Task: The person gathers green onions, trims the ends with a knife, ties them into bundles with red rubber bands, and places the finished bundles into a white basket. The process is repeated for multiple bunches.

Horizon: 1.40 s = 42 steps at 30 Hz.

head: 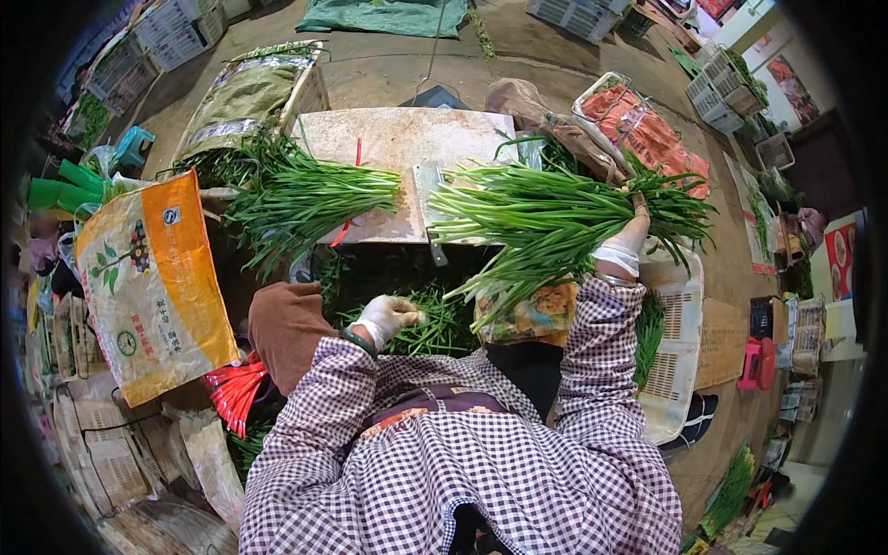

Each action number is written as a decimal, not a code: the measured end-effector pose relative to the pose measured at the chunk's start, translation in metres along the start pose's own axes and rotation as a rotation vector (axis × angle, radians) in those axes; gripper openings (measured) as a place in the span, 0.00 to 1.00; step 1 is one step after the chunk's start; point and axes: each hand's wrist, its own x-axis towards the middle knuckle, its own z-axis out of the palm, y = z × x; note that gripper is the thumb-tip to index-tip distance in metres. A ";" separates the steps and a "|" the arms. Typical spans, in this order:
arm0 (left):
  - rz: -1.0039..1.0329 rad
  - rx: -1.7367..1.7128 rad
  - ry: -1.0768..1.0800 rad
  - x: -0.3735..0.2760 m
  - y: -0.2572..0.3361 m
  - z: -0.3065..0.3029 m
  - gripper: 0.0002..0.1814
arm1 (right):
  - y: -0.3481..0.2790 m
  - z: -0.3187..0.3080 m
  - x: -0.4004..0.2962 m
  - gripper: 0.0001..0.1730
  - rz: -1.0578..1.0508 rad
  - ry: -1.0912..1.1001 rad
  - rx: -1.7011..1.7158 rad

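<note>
My right hand (631,232), in a whitish glove, grips a large loose bunch of garlic chives (548,198) near its leafy end. The pale stem ends point left and hang over the right part of a worn board (409,128). My left hand (385,320), also gloved, is held low before my lap with its fingers drawn together and nothing visible in them. Below and beyond it lie green trimmings (444,322). A cleaver (425,184) rests on the board, handle toward me. Left of it, a second chive bunch (326,182) lies across a red tie strip (359,149).
A white plastic crate (683,333) stands at my right. At my left are a yellow-and-white woven sack (156,291), a brown cloth (288,329) and a bundle of red tie strips (236,392). Sack-covered crates (243,90) stand beyond the board; an orange sack (645,128) lies to the right.
</note>
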 end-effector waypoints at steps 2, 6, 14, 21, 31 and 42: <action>-0.003 0.190 0.063 -0.001 -0.002 -0.003 0.12 | -0.003 -0.002 -0.002 0.15 -0.009 -0.024 -0.031; 0.255 -0.538 0.154 -0.013 0.050 0.011 0.20 | 0.000 0.006 -0.008 0.13 -0.034 0.018 -0.033; 0.274 -0.735 0.036 0.021 0.116 0.041 0.15 | 0.034 0.018 -0.027 0.09 -0.060 0.016 -0.068; 0.526 -0.584 -0.291 -0.031 0.081 0.022 0.15 | 0.013 0.016 -0.022 0.06 -0.103 -0.077 -0.080; 0.254 -0.577 0.044 0.024 0.010 0.011 0.28 | -0.002 -0.002 0.001 0.12 0.007 0.131 -0.111; 0.222 -1.053 0.111 0.061 0.061 0.041 0.22 | 0.015 -0.008 -0.005 0.17 0.039 0.118 -0.187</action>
